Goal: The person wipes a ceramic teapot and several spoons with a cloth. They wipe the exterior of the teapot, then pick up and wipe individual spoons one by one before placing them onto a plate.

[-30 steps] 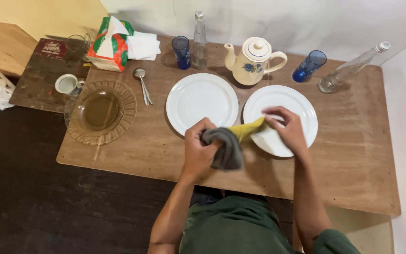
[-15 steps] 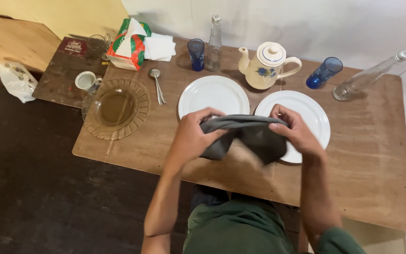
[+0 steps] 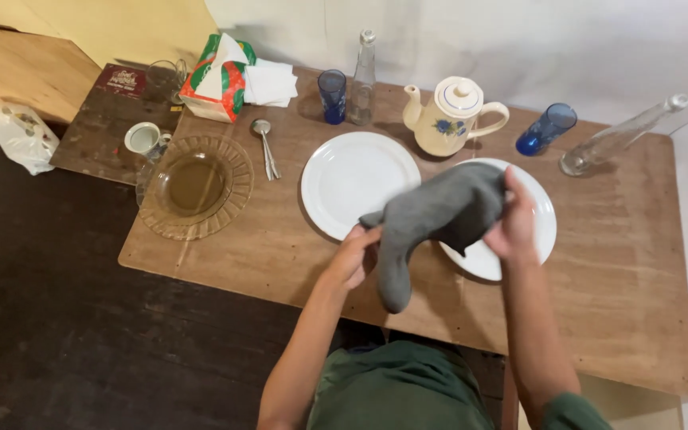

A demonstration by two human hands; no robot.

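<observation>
Cloth [image 3: 431,219], grey and limp, is held up between both hands above the worktop [image 3: 599,263], over the gap between the two white plates. The right hand [image 3: 515,227] is closed on its upper end above the right plate [image 3: 539,211]; the left hand [image 3: 353,256] is pinched on an edge lower down, and a loose tail hangs below. The step in hand is judged to be a shaking-out or refolding of the cloth; a firm grip at both ends and clearance from the crockery would be called for by any further handling. The left plate [image 3: 352,179] is bare, as is the amber glass dish [image 3: 197,187]. Two blue tumblers [image 3: 331,95] and the clear bottles [image 3: 362,68] appear empty; the teapot [image 3: 451,118] is lidded, its contents hidden.
</observation>
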